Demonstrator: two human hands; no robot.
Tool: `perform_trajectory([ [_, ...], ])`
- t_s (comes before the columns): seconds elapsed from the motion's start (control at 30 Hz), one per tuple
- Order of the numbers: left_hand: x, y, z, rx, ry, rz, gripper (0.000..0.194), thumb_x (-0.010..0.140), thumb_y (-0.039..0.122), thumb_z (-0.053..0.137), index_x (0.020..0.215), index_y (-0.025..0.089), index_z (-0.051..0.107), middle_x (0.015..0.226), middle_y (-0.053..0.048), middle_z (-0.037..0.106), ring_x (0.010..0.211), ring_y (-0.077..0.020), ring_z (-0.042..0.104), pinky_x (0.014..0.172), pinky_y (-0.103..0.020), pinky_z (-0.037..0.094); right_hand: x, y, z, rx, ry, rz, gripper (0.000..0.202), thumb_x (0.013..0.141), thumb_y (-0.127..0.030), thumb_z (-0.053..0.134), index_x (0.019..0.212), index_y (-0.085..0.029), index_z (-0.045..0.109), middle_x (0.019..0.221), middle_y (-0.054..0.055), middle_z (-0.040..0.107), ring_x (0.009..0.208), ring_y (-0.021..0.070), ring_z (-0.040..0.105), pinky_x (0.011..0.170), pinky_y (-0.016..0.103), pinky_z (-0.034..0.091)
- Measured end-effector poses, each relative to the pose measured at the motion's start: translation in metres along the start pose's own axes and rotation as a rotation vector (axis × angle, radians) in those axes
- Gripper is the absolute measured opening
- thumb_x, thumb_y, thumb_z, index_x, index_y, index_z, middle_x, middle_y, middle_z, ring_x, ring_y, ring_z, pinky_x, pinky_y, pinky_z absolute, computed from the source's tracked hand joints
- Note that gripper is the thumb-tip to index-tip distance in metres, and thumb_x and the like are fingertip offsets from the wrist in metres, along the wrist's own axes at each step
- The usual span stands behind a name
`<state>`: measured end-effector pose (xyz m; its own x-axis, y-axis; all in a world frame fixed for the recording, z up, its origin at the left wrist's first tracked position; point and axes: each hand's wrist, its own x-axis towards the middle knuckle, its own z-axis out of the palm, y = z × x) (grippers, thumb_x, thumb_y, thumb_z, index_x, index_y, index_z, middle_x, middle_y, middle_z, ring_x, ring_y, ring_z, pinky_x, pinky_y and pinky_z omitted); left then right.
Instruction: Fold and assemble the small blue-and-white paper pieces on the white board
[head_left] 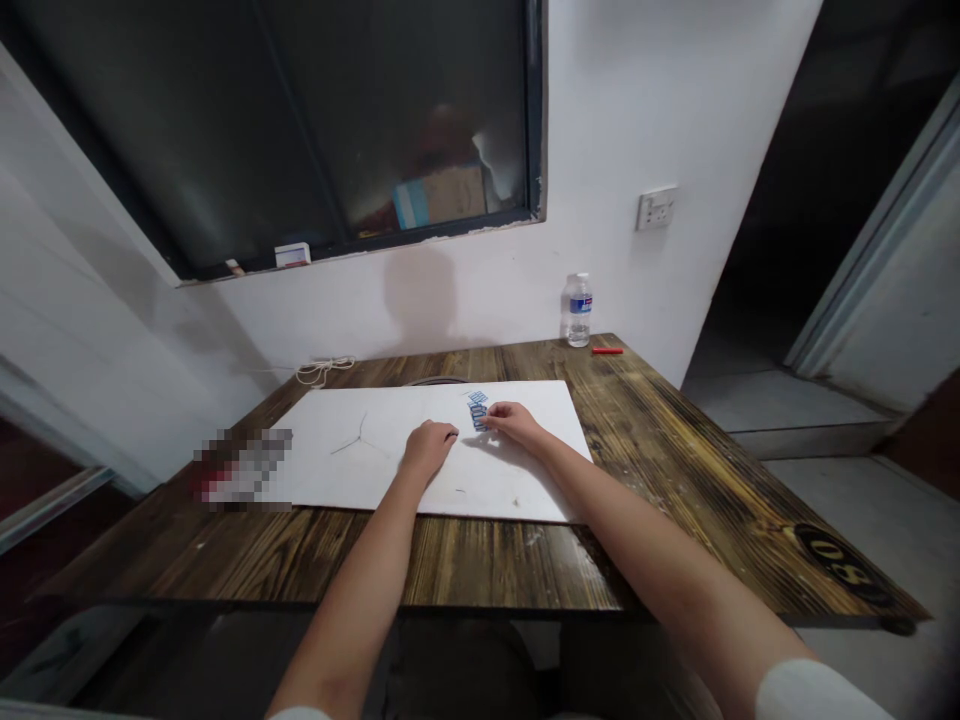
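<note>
I have both forearms stretched over a white board that lies on a dark-grained wooden table. The small blue-barred lattice piece is on the right half of the board, toward its far edge. My right hand pinches its right side between thumb and fingers. My left hand is just beside it, near the board's middle, fingers curled in; a tiny dark bit shows at the tips, too small for me to tell whether I grip it.

To the left of my left hand, thin wire-like strands branch out on the board. Past the board's far left corner lies a looped white cord. At the table's far right, a clear plastic bottle with a blue label stands upright by the wall, a red pen lying near it.
</note>
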<state>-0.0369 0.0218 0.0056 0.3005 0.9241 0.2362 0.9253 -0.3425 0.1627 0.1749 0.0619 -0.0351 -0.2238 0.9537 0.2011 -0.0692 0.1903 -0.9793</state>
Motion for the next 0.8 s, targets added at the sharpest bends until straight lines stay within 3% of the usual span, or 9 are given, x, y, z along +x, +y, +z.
perform_trajectory([
  [0.3,-0.002,0.004,-0.006,-0.001,-0.042,0.038,0.024,0.086,0.020,0.057,0.092,0.030,0.077,0.097,-0.003,0.075,0.098,-0.0220,0.065,0.087,-0.031,0.044,0.002,0.003,-0.001,-0.010,-0.004,-0.001,0.036,0.057,-0.047,0.083,0.066,-0.017,0.063,0.056,0.001,0.059,0.052,0.0112,0.048,0.050,0.027,0.037],
  [0.63,-0.006,0.008,-0.007,0.069,-0.057,0.041,0.021,0.091,0.024,0.056,0.103,0.029,0.072,0.104,-0.004,0.068,0.100,-0.0205,0.062,0.080,-0.029,0.045,0.001,-0.002,0.001,-0.011,-0.014,0.004,0.041,0.055,-0.051,0.083,0.065,-0.017,0.062,0.054,-0.001,0.057,0.050,0.0105,0.046,0.051,0.028,0.035],
  [0.8,-0.006,0.011,-0.008,0.090,-0.032,-0.076,0.010,0.088,0.028,0.063,0.095,0.023,0.069,0.103,-0.006,0.067,0.101,-0.0226,0.059,0.077,-0.030,0.045,0.000,-0.003,0.001,-0.019,-0.012,0.007,0.041,0.054,-0.051,0.083,0.064,-0.017,0.061,0.054,-0.001,0.057,0.050,0.0104,0.047,0.052,0.028,0.036],
])
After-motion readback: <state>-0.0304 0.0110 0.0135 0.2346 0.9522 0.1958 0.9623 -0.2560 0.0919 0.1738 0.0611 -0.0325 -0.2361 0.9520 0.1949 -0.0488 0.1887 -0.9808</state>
